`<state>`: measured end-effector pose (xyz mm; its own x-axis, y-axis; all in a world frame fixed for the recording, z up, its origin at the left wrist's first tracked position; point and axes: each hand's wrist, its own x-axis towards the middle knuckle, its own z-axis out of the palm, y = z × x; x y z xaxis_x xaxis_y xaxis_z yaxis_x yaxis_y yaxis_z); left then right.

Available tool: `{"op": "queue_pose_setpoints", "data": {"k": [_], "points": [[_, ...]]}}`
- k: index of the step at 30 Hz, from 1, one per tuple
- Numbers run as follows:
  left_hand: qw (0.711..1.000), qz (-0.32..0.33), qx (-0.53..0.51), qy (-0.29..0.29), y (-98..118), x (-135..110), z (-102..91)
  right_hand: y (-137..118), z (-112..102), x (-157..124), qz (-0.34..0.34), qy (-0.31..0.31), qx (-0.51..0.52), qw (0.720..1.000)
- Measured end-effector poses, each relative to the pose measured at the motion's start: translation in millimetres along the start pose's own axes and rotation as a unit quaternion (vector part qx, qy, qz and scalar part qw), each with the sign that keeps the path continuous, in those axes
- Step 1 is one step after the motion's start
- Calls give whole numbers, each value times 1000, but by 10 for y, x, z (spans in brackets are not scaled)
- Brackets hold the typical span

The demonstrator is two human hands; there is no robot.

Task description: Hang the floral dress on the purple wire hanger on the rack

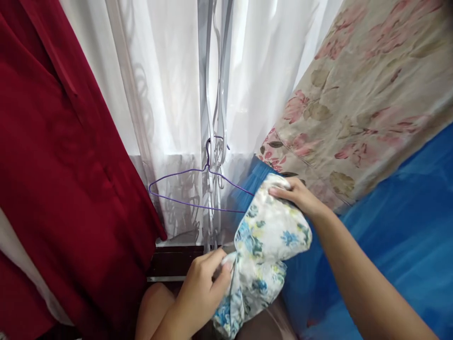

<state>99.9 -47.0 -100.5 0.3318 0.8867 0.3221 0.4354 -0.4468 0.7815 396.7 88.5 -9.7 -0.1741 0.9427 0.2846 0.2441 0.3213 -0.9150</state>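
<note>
From the head view, a small cloth (pixel 265 241), white with blue flowers, is held up at the low centre of the frame, in front of a window. The right hand (pixel 295 196) is closed over its upper end with the fingers curled across the top edge. The left hand (pixel 207 285) pinches a lower fold between thumb and fingers. The two hands are well apart, each clamped on the cloth, which sags in a bunch between them.

Just beyond the cloth hangs a purple wire hanger (pixel 198 189). Its hook seems to catch on the pale metal grille (pixel 217 94), though the curtain folds make that hard to read. The hanger's right arm runs behind the cloth's upper end.

A sheer white curtain (pixel 170 94) fills the window, bright with daylight. It ends just above a dark sill (pixel 173 262).

A red garment (pixel 53 165) hangs down the whole left side, overlapping the curtain. On the right, a cream sheet (pixel 371 94) with pink flowers slopes down from the upper corner. Below it lies a shiny blue sheet (pixel 396 226), which reaches under the right forearm and behind the cloth.

The person's bare knee (pixel 155 302) shows at the bottom edge, just left of the left wrist.
</note>
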Motion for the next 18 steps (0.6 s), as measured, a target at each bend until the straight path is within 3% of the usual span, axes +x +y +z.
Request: {"op": "queue_pose_setpoints", "data": {"k": [2,4,6,8,11,13,15,18], "points": [[998,-21,-30,60,-67,12,-18,29,264,283,-6,6,51,999],[990,-58,-95,85,-197,-17,-79,87,560,429,46,-58,136,988],[981,-82,-162,68,-361,-79,-208,144,788,433,104,-124,210,964],[980,-95,-170,31,-548,-148,-415,175,891,347,141,-153,257,944],[994,-101,-42,-14,-879,-201,-867,153,839,207,148,-133,293,935],[991,-53,114,-45,-1116,-163,-1237,105,760,166,143,-125,296,936],[970,-5,242,-22,-1319,-48,-1621,47,714,154,147,-132,284,938],[939,-13,341,47,-1454,266,-2100,-59,728,128,156,-144,266,940]]}}
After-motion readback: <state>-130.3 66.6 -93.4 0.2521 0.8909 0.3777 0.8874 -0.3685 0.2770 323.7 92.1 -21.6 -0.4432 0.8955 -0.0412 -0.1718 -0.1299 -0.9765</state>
